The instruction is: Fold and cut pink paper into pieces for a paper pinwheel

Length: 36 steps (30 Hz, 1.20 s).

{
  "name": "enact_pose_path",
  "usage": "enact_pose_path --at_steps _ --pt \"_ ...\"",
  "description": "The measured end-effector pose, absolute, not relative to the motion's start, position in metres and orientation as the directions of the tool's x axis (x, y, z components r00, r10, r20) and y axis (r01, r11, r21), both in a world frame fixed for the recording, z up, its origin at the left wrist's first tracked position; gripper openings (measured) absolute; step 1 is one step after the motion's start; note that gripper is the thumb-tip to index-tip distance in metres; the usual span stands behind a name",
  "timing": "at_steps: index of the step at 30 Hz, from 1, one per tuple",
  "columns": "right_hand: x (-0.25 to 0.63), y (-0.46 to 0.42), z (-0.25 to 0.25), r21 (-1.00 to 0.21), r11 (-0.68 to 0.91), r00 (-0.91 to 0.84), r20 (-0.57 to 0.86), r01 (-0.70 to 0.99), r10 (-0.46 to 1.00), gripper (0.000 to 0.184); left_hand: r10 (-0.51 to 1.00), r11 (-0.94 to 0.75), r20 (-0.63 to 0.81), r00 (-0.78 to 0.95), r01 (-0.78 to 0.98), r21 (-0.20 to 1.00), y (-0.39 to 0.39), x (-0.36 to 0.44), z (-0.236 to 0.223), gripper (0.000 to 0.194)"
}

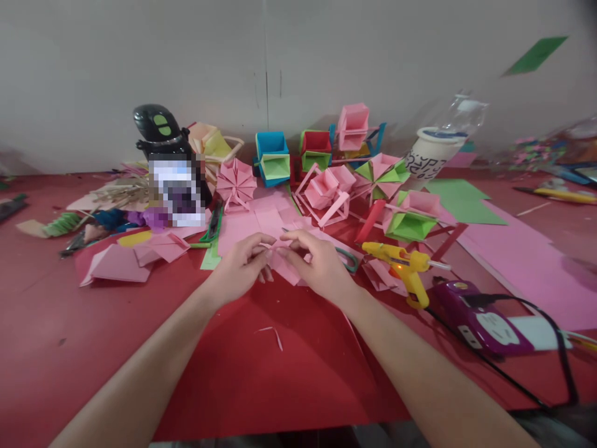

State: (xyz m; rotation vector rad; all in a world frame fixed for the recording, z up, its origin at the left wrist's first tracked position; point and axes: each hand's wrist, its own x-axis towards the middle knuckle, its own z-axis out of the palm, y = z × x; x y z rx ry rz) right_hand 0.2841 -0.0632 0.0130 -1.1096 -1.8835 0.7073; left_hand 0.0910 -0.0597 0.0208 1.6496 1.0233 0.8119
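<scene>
Both of my hands meet over the red table, pinching one small piece of pink paper (285, 269) between them. My left hand (242, 266) has its thumb and fingertips closed on the paper's left edge. From the other side, my right hand (317, 258) grips it with bent fingers, and the thumb lies along the top. Part of the paper is hidden behind the fingers. Behind my hands lie flat pink sheets (254, 218). The green handle of a pair of scissors (349, 260) shows just right of my right hand.
A yellow glue gun (403, 264) lies at right beside a purple power strip (485, 323) with a black cord. Folded paper models (326, 186) line the back. A phone (180, 193) leans on a black figure (163, 134) at left. A white cup (433, 155) stands back right.
</scene>
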Motion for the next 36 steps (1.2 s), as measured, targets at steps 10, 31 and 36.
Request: enact_pose_path --at_steps 10,31,36 --pt "0.2834 -0.0607 0.0145 -0.873 0.394 -0.263 0.324 0.288 0.909 0.017 0.882 -0.468 0.347 0.319 0.499 0.729 -0.0673 0.0953 0.0188 0.024" --pt "0.2801 -0.0575 0.0162 -0.933 0.328 -0.232 0.290 0.146 0.928 0.015 0.756 -0.644 0.596 0.272 0.469 0.604 -0.0637 0.0963 0.0147 0.020" --pt "0.2798 -0.0575 0.0146 -0.927 0.335 -0.231 0.293 0.171 0.928 0.014 0.758 -0.641 0.588 0.281 0.485 0.595 -0.0648 0.0962 0.0158 0.020"
